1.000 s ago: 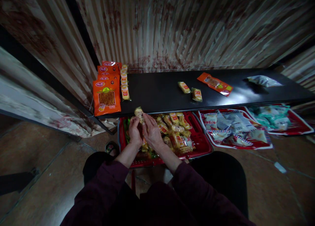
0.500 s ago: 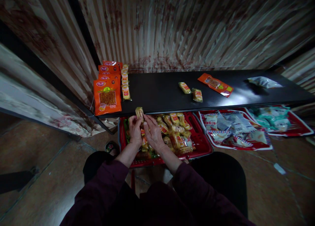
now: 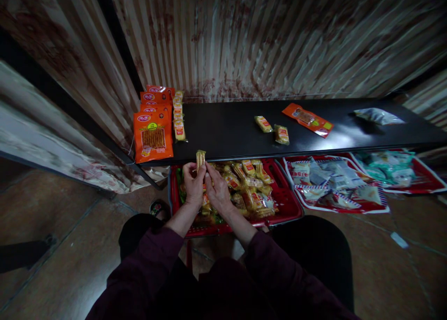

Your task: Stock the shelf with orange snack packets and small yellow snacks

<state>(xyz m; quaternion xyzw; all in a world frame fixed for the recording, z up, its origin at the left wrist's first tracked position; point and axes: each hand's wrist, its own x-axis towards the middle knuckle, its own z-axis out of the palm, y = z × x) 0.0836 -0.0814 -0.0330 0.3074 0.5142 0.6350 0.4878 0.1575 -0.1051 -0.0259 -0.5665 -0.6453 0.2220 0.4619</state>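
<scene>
A small wrapped snack pack in clear film with yellow sticks inside stands upright between my hands, just in front of the shelf edge. My left hand grips it from the left with thumb and fingers. From the right, my right hand has its fingers closed against the same pack. Both hands are above a red basket full of similar yellow packs. On the black shelf, a row of the same packs lines up beside orange snack bags.
Two loose yellow packs lie mid-shelf, left of an orange bag and a silvery packet. Beneath the shelf's right part are a basket of white packets and one of green packets. A dark post rises at the left.
The snack pack between my hands has turned more upright and shifted slightly right. Both hands still hold it over the basket.
</scene>
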